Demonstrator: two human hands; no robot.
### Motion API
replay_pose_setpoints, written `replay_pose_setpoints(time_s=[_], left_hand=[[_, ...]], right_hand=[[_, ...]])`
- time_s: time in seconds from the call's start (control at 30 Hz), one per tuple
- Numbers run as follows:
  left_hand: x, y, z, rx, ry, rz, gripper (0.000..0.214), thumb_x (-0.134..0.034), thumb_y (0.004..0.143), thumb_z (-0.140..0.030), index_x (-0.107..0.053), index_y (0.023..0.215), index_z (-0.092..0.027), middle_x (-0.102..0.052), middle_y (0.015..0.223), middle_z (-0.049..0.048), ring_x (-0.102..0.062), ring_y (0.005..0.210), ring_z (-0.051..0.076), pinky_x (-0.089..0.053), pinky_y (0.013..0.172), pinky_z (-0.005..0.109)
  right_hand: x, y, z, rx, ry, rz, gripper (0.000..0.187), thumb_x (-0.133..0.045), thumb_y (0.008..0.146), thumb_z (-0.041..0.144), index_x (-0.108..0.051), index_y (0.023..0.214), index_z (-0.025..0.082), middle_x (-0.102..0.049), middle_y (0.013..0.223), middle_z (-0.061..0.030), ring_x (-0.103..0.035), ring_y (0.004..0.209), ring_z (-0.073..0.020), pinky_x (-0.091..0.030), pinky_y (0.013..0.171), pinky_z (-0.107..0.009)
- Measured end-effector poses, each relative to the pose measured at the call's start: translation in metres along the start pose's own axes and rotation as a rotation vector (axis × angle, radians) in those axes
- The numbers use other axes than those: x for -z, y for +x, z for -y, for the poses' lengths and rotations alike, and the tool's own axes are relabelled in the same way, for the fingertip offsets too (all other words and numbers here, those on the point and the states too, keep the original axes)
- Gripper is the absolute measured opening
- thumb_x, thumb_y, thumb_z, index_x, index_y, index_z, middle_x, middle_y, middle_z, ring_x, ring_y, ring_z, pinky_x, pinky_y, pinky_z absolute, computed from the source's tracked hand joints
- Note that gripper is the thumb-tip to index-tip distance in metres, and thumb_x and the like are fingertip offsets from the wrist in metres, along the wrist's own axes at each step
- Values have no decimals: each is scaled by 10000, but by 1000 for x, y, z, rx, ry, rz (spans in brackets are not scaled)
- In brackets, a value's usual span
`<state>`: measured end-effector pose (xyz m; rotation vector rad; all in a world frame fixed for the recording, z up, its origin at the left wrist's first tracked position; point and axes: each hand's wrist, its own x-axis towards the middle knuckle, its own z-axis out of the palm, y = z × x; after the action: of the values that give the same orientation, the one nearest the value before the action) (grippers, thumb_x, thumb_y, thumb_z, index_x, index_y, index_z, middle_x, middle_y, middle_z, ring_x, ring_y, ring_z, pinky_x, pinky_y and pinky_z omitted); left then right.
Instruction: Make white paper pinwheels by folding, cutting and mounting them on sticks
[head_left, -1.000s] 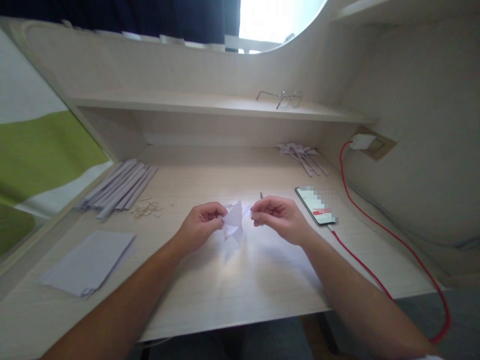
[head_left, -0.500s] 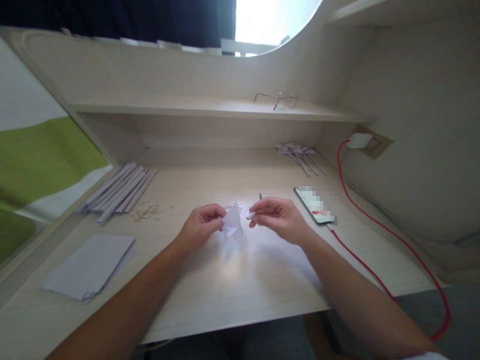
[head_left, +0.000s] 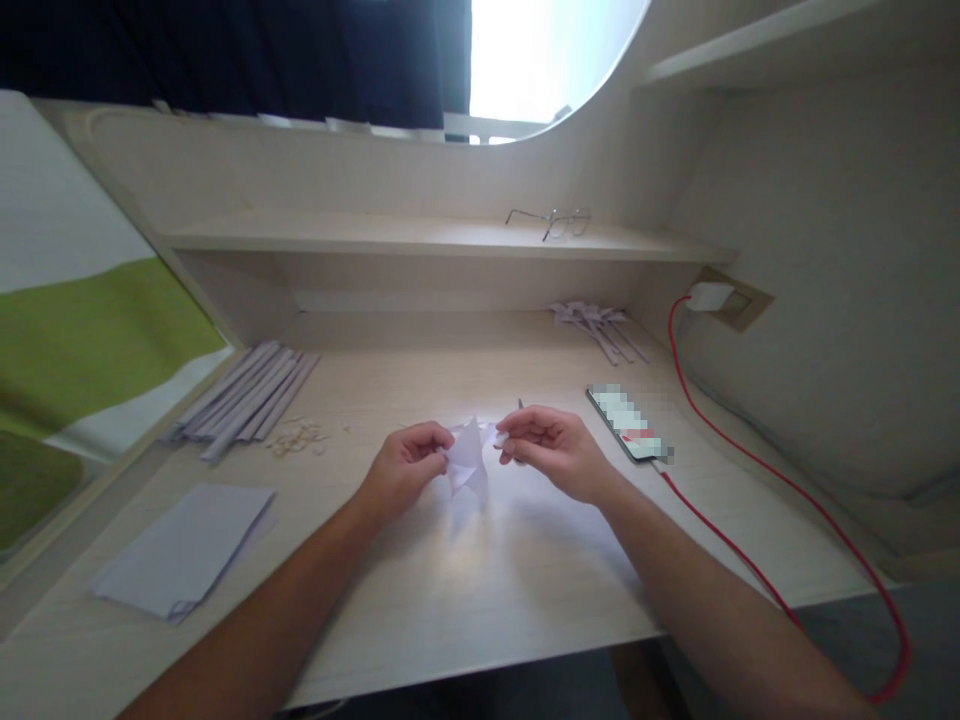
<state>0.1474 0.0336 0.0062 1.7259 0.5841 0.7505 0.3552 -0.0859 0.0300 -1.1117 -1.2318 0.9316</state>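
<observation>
My left hand (head_left: pixel 409 465) is closed, its thumb and fingers pinching the left edge of a folded white paper pinwheel (head_left: pixel 466 462) above the desk. On the other side my right hand (head_left: pixel 556 452) has thumb and fingertips pressed together on a small white paper end at the pinwheel's right. Whether that end belongs to the pinwheel or is a separate piece, I cannot tell. Just behind my right fingers a thin dark tip (head_left: pixel 520 403) sticks up, the rest of it hidden by the hand.
Rolled paper sticks (head_left: pixel 251 395) lie at the left, with rubber bands (head_left: pixel 300 437) beside them and stacked paper sheets (head_left: pixel 187 545) nearer. Paper pinwheels on sticks (head_left: pixel 592 325) lie at back right. A phone (head_left: pixel 626 422) with a red cable (head_left: pixel 724 537) is on the right; glasses (head_left: pixel 559 222) rest on the shelf.
The whole view has shifted slightly, so the scene sits a little lower. My right fingertips and the white end they pinch appear slightly closer to the pinwheel.
</observation>
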Motion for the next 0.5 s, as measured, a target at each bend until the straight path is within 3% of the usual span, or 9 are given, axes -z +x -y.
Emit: replay_pose_setpoints(time_s=[0.1,0.27,0.5], left_hand=[[-1,-3,-1,-63,89,-53,117,-586,670,-130,-674,727,-180,-634,717,-3,-577,691,152,-441,664,261],[-2,-9,-9,-296,363,-97,182,-521,699,-73,-657,738,-188,-635,724,0,-580,709,154,-448,685,268],[-1,-9,-8,-318,424,-92,208,-507,708,-36,-646,758,-182,-629,742,-1,-576,717,150,-439,677,267]], right_hand=[[0,0,1,-5,-19,-7,222,-829,812,303,-747,968,168,-748,805,-36,-724,719,-168,-593,708,-323],[1,1,-2,-16,-44,-20,226,-824,814,310,-747,971,169,-746,799,-35,-720,726,-166,-587,711,-315],[1,-2,-2,16,-130,-10,289,-799,831,290,-730,1091,185,-766,893,-59,-713,785,-178,-573,748,-328]])
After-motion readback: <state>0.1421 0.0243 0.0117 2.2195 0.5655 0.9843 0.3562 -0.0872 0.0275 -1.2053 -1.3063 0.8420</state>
